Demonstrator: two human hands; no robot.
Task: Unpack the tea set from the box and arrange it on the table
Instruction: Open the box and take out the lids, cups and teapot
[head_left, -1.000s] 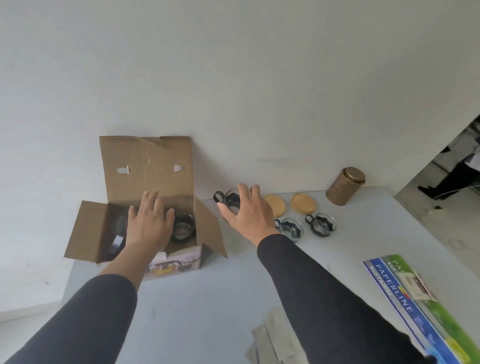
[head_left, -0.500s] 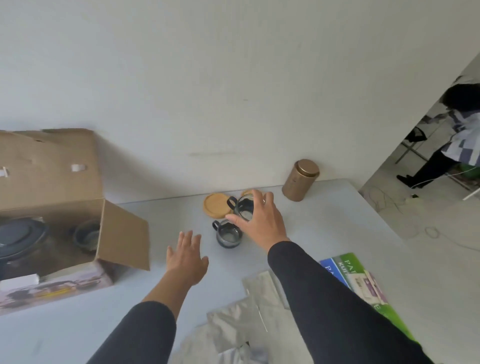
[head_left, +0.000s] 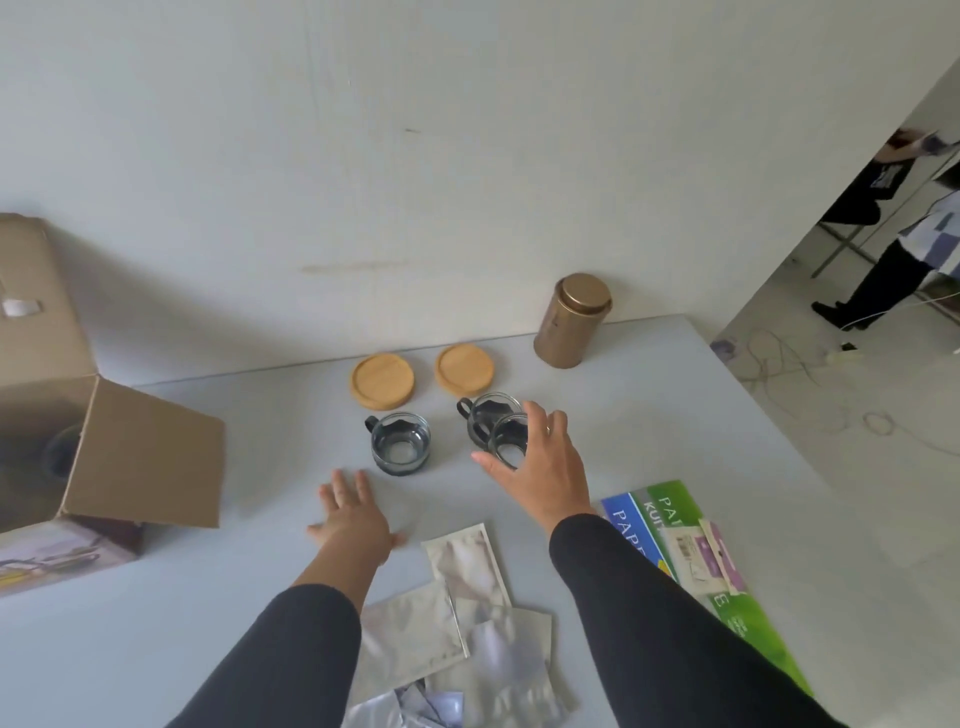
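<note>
- Mid-worktop (head_left: 649, 395), near the wall: third glass cup (head_left: 508, 439), just in front of the second cup (head_left: 488, 410) and overlapping it in view; right hand (head_left: 540, 467) arched over it with spread fingers; grip or release, cannot tell.
- Left of these: first cup (head_left: 401, 442), apart, handle turned left like the others, suggesting a row.
- Behind the cups: two wooden coasters (head_left: 383, 380), side by side, unoccupied, likely awaiting cups.
- Nearer: left hand (head_left: 353, 519), flat, fingers spread, holding nothing.
- Far left: box (head_left: 140, 457), flaps open, dark glassware inside.
- Back right: gold canister (head_left: 571, 322), upright.

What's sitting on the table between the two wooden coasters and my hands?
In the head view, three glass cups: one below the left coaster, two below the right coaster, by the right hand. Bare table separates the left hand from the nearest cup.
</note>
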